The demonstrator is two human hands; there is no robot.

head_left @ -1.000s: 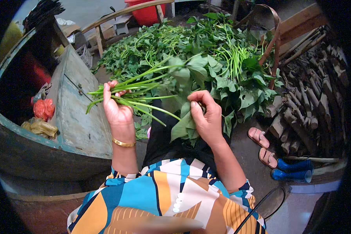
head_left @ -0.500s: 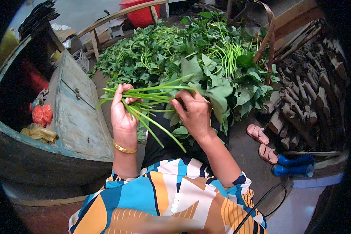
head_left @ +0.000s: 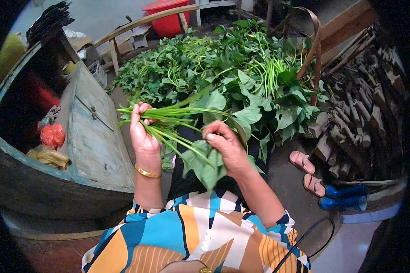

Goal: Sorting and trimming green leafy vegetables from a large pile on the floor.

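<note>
My left hand (head_left: pixel 144 131), with a gold bangle on its wrist, is closed round a bunch of long green leaf stems (head_left: pixel 173 113). Their cut ends stick out to its left, and the stems run rightward toward broad green leaves. One large leaf (head_left: pixel 206 166) hangs low between my hands, over my dark-clad lap. My right hand (head_left: pixel 228 148) is beside this leaf with thumb and fingers curled together in a pinch. Whatever lies between its fingertips is hidden. Just beyond my hands lies a big heap of leafy green vines (head_left: pixel 187 63).
To the left stands a worn wooden chest (head_left: pixel 95 123) holding a red plastic bag (head_left: pixel 53 135). Chopped firewood (head_left: pixel 351 118) is stacked at right, near pink slippers (head_left: pixel 301 162) and blue boots (head_left: pixel 344 197). A red tub (head_left: pixel 168 22) stands behind a wooden rail (head_left: pixel 146 23).
My right hand has moved down and slightly right, off the upper stems. A large leaf now hangs below the bunch, between my hands. My left hand keeps its hold.
</note>
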